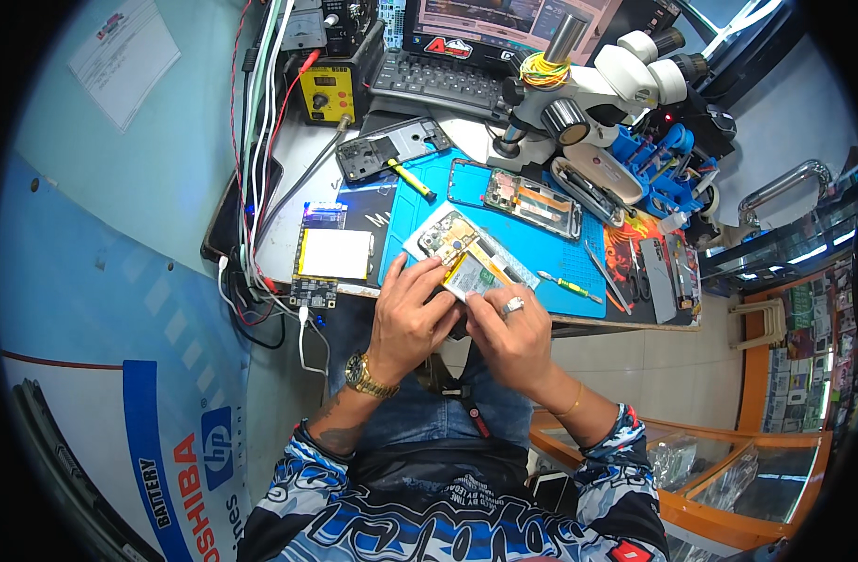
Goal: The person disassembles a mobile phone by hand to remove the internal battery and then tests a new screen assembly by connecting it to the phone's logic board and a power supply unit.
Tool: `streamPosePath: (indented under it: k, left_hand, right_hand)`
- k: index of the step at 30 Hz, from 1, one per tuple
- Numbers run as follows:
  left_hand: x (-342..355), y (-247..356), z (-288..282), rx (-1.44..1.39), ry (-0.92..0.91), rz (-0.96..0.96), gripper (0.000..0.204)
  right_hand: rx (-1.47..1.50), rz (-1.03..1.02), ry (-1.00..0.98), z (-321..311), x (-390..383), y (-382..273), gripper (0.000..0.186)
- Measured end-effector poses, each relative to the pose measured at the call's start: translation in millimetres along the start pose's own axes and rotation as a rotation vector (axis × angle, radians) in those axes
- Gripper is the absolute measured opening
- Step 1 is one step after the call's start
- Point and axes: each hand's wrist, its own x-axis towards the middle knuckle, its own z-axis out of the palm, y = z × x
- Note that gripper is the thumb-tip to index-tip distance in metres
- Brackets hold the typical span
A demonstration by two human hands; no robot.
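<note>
An opened smartphone (481, 272) with a pale frame lies tilted at the front edge of the blue work mat, its battery and inner parts exposed. My left hand (410, 314) is closed on its near left side, fingertips at the edge by the battery. My right hand (513, 335), with a ring, grips the phone's near edge with bent fingers. Its fingertips are partly hidden, so a small thing between them could not be seen. Just beyond lies a second opened phone (534, 204). A green-and-yellow screwdriver (571, 287) rests right of the phone in my hands.
A dark phone housing (391, 150) and a yellow-handled tool (412, 180) lie at the back left. A wired circuit board (315, 292) with a white battery pack (336, 254) sits left. Tweezers (607, 273) lie right. A microscope (579, 103) and blue tool holder (661, 159) stand behind.
</note>
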Motion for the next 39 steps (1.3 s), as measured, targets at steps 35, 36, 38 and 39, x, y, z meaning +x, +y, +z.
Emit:
streamPosePath:
  k: [35, 36, 38, 39]
  left_hand:
    - [4, 5, 0, 0.01, -0.004, -0.023, 0.02]
    - [3, 5, 0, 0.01, -0.003, -0.025, 0.02]
    - [4, 4, 1, 0.005, -0.002, -0.021, 0.019]
    - [5, 4, 1, 0.001, -0.002, -0.017, 0.019]
  right_hand:
    - [-0.073, -0.133, -0.041, -4, 9, 33, 0.031]
    - [-0.085, -0.128, -0.029, -4, 10, 33, 0.032]
    - [-0.113, -0.117, -0.002, -4, 14, 35, 0.032]
    - [-0.115, -0.145, -0.02, -5, 15, 37, 0.033]
